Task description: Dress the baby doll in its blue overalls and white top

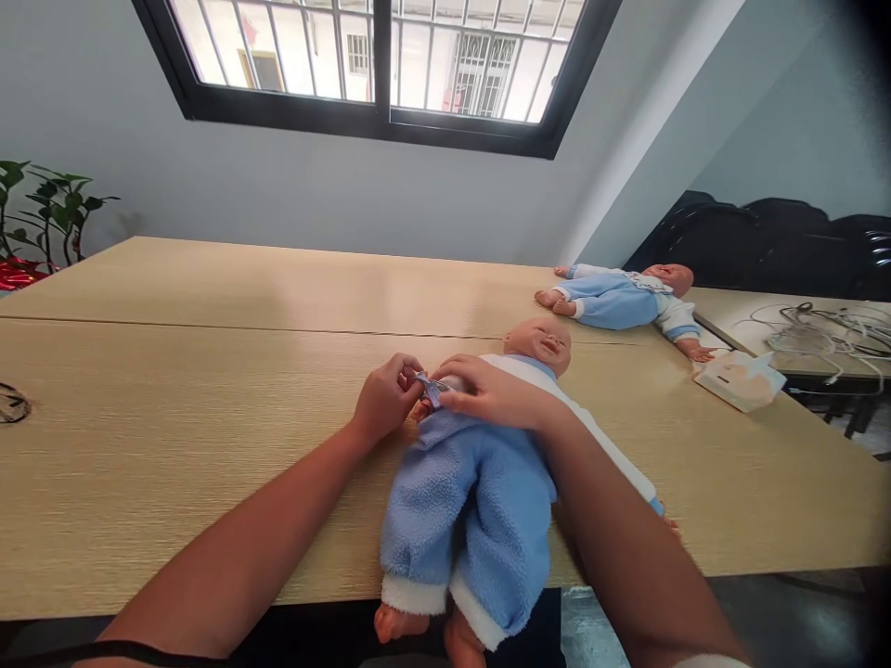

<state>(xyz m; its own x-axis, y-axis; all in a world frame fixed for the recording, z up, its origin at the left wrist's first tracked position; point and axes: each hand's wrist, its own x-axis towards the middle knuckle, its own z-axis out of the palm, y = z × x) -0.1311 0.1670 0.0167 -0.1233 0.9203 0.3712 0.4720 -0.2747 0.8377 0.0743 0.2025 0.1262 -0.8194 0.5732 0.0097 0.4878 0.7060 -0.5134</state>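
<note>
A baby doll [547,341] lies on its back near the table's front edge, its head away from me and its feet past the edge. It wears a white top and fluffy blue trousers [473,506] with white cuffs. My left hand [386,397] is closed, pinching a small light-blue ribbon [432,390] at the doll's side, beside its small hand. Across the doll's chest reaches my right hand [494,394], its thumb and fingers closed around the other side of the ribbon. Whether the ribbon is knotted is too small to tell.
A second doll [613,301] in similar clothes lies at the back right. Near it stand a tissue box [742,378] and, farther right, tangled white cables [828,334]. A dark wire-like object [12,404] lies at the left edge. A potted plant [59,209] stands back left.
</note>
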